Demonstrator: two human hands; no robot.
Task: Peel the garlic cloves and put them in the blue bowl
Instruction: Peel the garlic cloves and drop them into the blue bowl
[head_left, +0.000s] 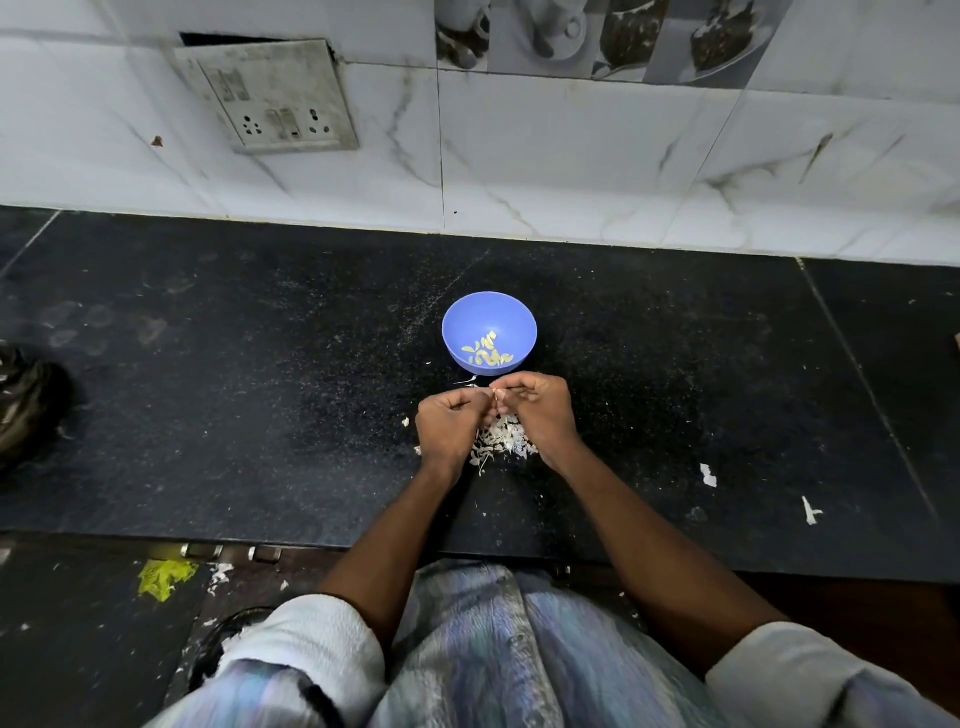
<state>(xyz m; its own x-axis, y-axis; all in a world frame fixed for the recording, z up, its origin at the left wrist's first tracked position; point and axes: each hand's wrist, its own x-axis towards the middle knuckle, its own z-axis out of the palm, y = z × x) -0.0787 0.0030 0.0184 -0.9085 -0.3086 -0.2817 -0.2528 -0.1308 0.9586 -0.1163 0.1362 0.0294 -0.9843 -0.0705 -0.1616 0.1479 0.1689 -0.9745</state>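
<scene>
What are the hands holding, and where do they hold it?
Both hands, left hand and right hand, pinch a small garlic clove between their fingertips; it is too small to tell where the grip sits.

A dark speckled stone countertop (208, 415) runs below a wall of white marble-patterned tiles (571, 171). A grimy grey switch-and-socket plate (270, 96) is set into the wall at upper left, and grey picture tiles showing cups and desserts (597, 36) line the top. A crumpled black plastic bag (26, 400) lies at the counter's left edge. A yellow scrap (163, 577) lies on the floor below.
</scene>
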